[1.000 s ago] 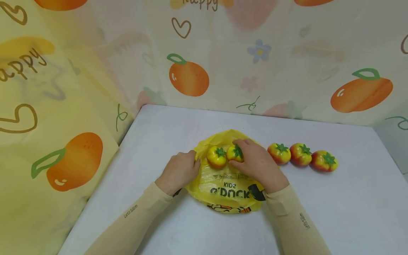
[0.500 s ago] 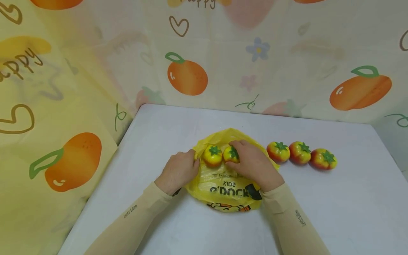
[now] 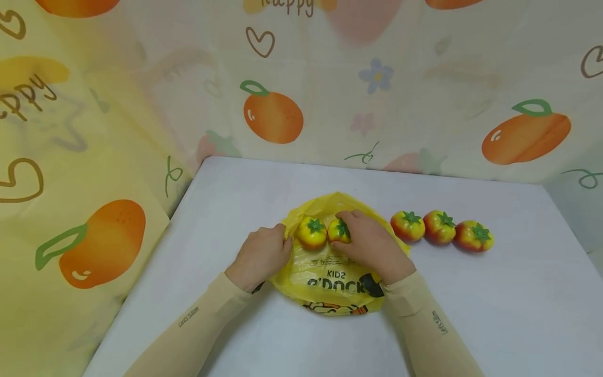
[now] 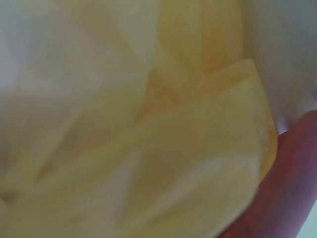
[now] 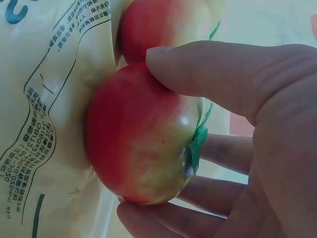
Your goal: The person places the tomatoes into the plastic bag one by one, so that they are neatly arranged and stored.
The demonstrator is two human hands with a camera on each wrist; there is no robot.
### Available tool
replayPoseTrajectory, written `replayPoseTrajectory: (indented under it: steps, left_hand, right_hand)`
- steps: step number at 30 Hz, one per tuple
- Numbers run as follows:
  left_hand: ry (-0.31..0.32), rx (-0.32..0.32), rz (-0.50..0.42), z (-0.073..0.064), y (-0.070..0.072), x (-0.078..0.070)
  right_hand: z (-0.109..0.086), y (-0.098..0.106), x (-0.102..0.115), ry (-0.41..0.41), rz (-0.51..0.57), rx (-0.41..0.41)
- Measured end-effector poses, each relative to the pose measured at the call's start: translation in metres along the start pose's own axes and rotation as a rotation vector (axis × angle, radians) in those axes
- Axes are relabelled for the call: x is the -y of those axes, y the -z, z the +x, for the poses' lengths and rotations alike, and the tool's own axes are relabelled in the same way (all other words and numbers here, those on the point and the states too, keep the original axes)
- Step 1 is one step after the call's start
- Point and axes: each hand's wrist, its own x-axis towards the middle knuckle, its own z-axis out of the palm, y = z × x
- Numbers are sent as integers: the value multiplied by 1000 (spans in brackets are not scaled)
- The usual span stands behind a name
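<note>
My left hand point(image 3: 261, 255) grips the left edge of a thin yellow plastic bag point(image 3: 325, 298) that lies spread on the table with dark printing on it. In the left wrist view, folds of the bag point(image 4: 198, 158) fill most of the picture, with a finger along the right. My right hand point(image 3: 374, 243) holds a red-and-yellow tomato point(image 5: 143, 139) with a green leafy top, thumb on one side and fingers on the other. Beside it on the bag sits a second tomato point(image 3: 312, 233), and the two are close together.
To the right of the bag, three more tomatoes stand in a row: a near one point(image 3: 407, 226), a middle one point(image 3: 439, 228) and a far one point(image 3: 473, 236). The white table point(image 3: 518, 314) meets a printed cloth backdrop point(image 3: 330, 131) behind and at the left.
My right hand has shifted slightly left with its tomato, and the neighbouring tomato has moved a little left too. The left hand keeps its grip on the bag. The head view has drifted slightly.
</note>
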Motion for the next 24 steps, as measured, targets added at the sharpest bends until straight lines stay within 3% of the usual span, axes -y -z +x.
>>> replayPoseTrajectory:
  steps: [9,17,24]
  left_hand:
    - [4,5,-6,-1,0,-2]
    - [8,-5,7,-2,0,-1]
    - [4,-2,5,-3,-1,-3]
  right_hand:
    - [-2,2,-2,18,-30,-13]
    - [-17,24,4,21,-38,-49]
    - [-34,51,-26,6,-22,-117]
